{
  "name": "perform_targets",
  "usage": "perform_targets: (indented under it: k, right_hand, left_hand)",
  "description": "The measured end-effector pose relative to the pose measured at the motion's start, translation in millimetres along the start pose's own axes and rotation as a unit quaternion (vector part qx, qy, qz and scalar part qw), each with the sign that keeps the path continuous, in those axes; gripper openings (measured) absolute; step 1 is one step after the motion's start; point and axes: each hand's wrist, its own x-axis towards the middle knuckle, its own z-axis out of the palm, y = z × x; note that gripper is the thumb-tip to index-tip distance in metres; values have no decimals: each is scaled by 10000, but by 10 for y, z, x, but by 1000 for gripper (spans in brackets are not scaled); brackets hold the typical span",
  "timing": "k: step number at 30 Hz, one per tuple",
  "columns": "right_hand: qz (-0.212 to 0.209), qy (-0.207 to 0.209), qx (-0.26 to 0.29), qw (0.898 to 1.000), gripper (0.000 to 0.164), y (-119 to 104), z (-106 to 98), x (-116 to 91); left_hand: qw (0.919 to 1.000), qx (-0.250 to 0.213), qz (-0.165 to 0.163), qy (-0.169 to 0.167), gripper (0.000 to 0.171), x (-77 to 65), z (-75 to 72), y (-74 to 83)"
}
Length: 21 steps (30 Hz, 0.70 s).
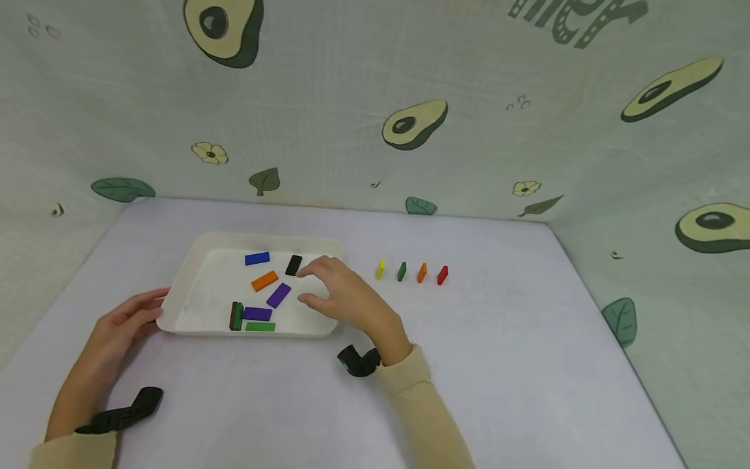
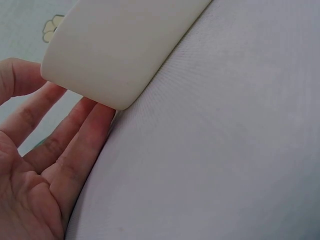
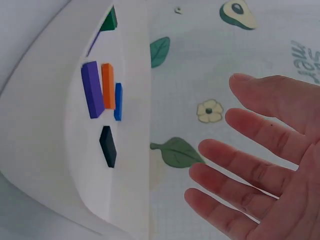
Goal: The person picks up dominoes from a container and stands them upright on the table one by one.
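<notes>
In the head view a white tray (image 1: 193, 286) holds several small domino-like blocks, among them a black block (image 1: 294, 265), a blue block (image 1: 257, 258), an orange block (image 1: 265, 281) and two purple blocks. My right hand (image 1: 340, 290) hovers over the tray's right side, near the black block. Its fingers are spread and hold nothing, as the right wrist view also shows. At the tray's near left corner, my left hand (image 1: 125, 319) touches the outer wall with its fingertips. The left wrist view shows those fingers (image 2: 75, 145) fairly straight against the tray.
Right of the tray a row of blocks stands on edge on the white table (image 1: 498, 365): yellow (image 1: 380, 270), green (image 1: 402, 271), orange (image 1: 422, 273) and red (image 1: 442, 275). Green and brown blocks (image 1: 236, 316) lie at the tray's near side. A patterned cloth (image 1: 328, 104) hangs behind.
</notes>
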Motion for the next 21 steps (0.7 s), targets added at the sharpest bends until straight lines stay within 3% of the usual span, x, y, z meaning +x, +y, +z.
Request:
perform_targets:
  k: [8,13,21]
  right_hand:
    - [-339,-146,-370,9986,34,-102,159,55]
    - [-244,-169,-415,9987,32,-148,231,73]
    - [-137,-255,-349,9990,34,-294,357,218]
  left_hand:
    - [9996,209,-81,175,34,11,15,5]
    - [10000,-2,24,19,34,10,31,5]
    - [9999,141,58,71,35,-10,20,29]
